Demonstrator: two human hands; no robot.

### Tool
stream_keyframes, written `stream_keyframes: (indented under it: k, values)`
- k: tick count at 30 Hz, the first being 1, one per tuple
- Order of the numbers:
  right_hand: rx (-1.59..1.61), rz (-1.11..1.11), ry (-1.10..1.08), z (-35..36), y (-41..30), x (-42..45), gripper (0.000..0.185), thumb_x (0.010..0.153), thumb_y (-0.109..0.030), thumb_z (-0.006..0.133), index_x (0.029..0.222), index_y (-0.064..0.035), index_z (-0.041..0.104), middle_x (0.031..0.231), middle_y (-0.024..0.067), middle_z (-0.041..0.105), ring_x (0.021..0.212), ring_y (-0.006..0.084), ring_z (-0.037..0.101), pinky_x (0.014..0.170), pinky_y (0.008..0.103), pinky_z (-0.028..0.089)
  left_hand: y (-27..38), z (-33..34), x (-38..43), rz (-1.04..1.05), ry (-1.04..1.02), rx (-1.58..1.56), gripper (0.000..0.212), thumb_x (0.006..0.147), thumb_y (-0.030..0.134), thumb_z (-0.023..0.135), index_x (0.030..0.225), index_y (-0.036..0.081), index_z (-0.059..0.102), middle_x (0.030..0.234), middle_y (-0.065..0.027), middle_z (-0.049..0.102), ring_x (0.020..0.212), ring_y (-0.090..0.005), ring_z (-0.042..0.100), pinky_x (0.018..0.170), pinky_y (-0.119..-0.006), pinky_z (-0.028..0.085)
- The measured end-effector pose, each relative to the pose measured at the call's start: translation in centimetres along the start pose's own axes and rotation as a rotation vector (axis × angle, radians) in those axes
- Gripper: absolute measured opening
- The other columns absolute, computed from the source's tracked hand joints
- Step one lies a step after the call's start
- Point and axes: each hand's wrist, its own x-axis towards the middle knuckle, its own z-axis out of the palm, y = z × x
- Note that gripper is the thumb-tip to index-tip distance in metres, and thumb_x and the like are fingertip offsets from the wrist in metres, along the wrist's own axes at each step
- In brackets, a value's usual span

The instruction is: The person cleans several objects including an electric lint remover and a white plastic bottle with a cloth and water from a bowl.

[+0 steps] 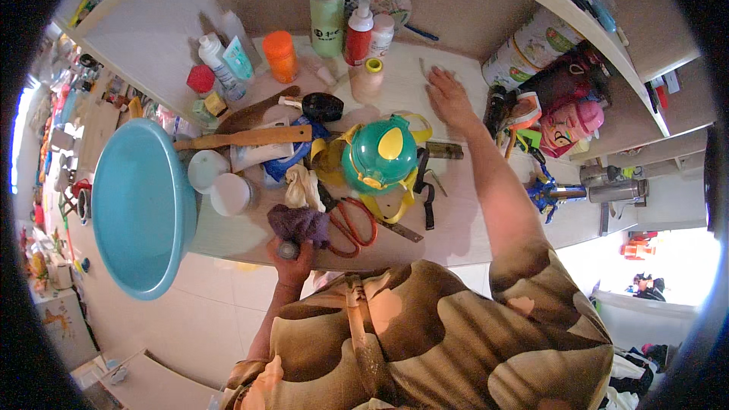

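Note:
My left hand (297,265) is at the desk's front edge, gripping a purple cloth (299,223) and a round, grey-ended object (287,249) whose body is hidden. Farther back on the right, my right hand (449,95) lies palm down on the desktop, fingers extended, with nothing visible in it. A thin strip (422,68) lies by its fingertips. Between my hands sits a green water bottle (379,154) with a yellow strap. Near the purple cloth are red-handled scissors (353,228), a cream cloth (303,187) and a metal ruler (401,230).
A blue basin (139,210) juts past the desk's left edge, beside two white round containers (230,193). A wooden stick (250,138) lies across a tube. An orange jar (279,57), green tumbler (327,20) and red pump bottle (359,34) stand behind. A shelf board (603,28) overhangs the right.

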Motion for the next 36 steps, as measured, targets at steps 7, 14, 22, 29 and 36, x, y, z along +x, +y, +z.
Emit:
stream_keyframes:
  k: [7,14,22,29,36]
  values:
    - [0.223,-0.185,-0.139,-1.6,-10.5,1.6,0.039,0.093,-0.027,0.041,0.129,-0.0140,0.046,0.141,0.0101,0.037,0.127,0.0344,0.036,0.102,0.0495,0.030,-3.4,-1.8,-1.9,-0.005,0.042,0.116,0.035,0.073,0.009,0.072,0.104,0.003,0.057,0.102,-0.0074,0.059,0.094,-0.0192,0.054,0.087,-0.037,0.044]
    - [0.096,-0.015,-0.046,-1.6,-3.3,1.8,0.038,0.094,-0.026,0.040,0.130,-0.0155,0.046,0.141,0.0074,0.037,0.128,0.0316,0.035,0.103,0.0501,0.028,-0.5,-1.0,-0.8,0.005,-0.018,0.123,0.029,0.075,0.008,0.069,0.101,0.001,0.059,0.101,-0.0066,0.061,0.092,-0.0175,0.055,0.085,-0.035,0.045]
    - [0.220,-0.184,-0.136,-0.8,-8.1,4.0,0.041,0.093,-0.025,0.042,0.132,-0.0121,0.044,0.140,0.0103,0.038,0.132,0.0311,0.030,0.106,0.0474,0.023,-1.3,-0.8,-0.4,0.074,0.072,0.199,0.023,0.068,0.011,0.063,0.089,0.002,0.063,0.080,-0.0120,0.065,0.072,-0.0264,0.063,0.069,-0.035,0.048]
    - [0.091,-0.087,0.184,1.7,-4.6,8.3,0.041,0.085,-0.020,0.051,0.123,-0.0061,0.049,0.126,0.0149,0.050,0.114,0.0342,0.048,0.093,0.0486,0.038,-0.2,-0.1,-0.3,0.075,0.106,0.144,0.022,0.068,0.009,0.063,0.088,0.002,0.063,0.078,-0.0107,0.064,0.074,-0.0222,0.062,0.072,-0.034,0.048]
    - [0.078,-0.047,0.179,2.3,-6.5,10.3,0.040,0.081,-0.018,0.054,0.120,-0.0073,0.052,0.120,0.0148,0.054,0.105,0.0349,0.053,0.087,0.0497,0.042,-0.9,-1.1,-0.7,0.035,-0.061,0.056,0.041,0.075,0.014,0.070,0.110,0.000,0.054,0.104,-0.0117,0.059,0.096,-0.0213,0.055,0.087,-0.036,0.044]
